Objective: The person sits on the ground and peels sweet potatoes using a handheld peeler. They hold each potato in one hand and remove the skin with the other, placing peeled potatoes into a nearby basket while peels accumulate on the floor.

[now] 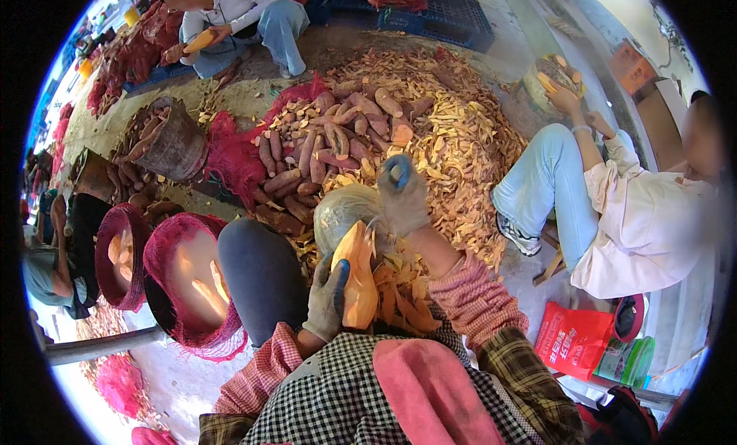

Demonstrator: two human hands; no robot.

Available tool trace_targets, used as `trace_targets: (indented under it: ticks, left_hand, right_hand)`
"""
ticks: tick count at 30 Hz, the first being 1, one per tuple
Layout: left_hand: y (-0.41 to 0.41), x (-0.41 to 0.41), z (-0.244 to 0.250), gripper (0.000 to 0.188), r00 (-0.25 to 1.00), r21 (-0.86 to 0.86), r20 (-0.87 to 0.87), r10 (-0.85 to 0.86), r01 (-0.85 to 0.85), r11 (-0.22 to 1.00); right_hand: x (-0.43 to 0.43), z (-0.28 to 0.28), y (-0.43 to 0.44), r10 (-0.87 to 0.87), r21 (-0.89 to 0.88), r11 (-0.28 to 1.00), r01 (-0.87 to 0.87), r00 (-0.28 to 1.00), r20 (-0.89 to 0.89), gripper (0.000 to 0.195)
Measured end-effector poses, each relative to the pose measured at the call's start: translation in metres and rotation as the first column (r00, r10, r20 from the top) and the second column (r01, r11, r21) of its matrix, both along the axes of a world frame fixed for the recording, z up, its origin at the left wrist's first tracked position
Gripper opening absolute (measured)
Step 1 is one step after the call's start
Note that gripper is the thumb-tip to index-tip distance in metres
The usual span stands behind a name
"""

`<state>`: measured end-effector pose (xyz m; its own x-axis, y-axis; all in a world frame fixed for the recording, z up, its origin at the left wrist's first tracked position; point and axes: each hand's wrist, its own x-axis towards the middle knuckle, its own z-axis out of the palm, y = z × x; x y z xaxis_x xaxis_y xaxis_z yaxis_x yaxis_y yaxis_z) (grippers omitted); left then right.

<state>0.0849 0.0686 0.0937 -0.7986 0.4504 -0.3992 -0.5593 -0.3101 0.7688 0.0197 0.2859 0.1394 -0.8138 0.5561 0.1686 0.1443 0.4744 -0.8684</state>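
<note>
My left hand [327, 298], in a grey glove with blue fingertips, holds a large peeled sweet potato [358, 284] upright over my lap. My right hand [405, 194], gloved too and somewhat blurred, is closed around a tool just above it. A curved metal blade [377, 226], probably a peeler's, shows below that hand, at the upper end of the sweet potato; whether it touches is unclear. The tool's handle is hidden in the glove. Orange peel strips [403, 307] lie on my lap, beneath my right forearm. Behind the sweet potato is a plastic-wrapped bundle [345, 212].
Unpeeled sweet potatoes [311, 154] and a wide peel heap [460, 174] lie ahead. Net-lined tubs [155, 272] with peeled pieces in cloudy liquid stand left, near a tipped bucket [178, 143]. One person [639, 215] sits right, another [236, 19] crouches ahead. A red bag [573, 338] lies right.
</note>
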Motion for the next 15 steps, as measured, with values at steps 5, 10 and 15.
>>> trace_targets:
  ticks: [5,10,15]
  left_hand:
    - [-0.006,0.0,-0.024,0.046,0.981,-0.023,-0.19,-0.05,0.046,0.999]
    - [0.003,-0.001,0.016,0.043,0.991,0.05,0.132,-0.001,-0.005,0.999]
    - [-0.001,-0.001,0.003,0.043,0.976,-0.045,-0.218,0.014,-0.024,0.999]
  right_hand:
    - [0.009,0.001,0.004,-0.019,-0.018,1.0,0.018,0.995,-0.094,0.007]
    - [-0.004,-0.016,-0.005,-0.021,0.086,0.996,0.024,0.999,-0.034,0.01]
    - [-0.006,-0.008,0.012,-0.059,-0.085,0.995,0.049,0.991,-0.118,0.01]
